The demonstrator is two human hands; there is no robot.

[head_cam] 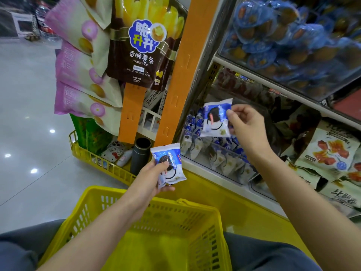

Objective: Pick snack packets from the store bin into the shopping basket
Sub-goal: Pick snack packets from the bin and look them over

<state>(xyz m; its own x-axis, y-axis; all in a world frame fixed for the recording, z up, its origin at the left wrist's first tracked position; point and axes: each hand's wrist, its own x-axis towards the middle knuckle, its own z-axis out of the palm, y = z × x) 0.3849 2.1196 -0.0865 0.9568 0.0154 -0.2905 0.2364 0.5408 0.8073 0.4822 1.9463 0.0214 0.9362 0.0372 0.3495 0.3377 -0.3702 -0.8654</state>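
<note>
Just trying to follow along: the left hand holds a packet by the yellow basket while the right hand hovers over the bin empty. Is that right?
Not quite. In the head view the right hand is not empty: it pinches a second packet above the bin. The left hand does hold a packet by the basket.

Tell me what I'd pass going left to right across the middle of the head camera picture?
Pink snack bags → black tube → lower packet in the left hand → upper packet → right hand pinching it → white bags with orange pictures.
</note>
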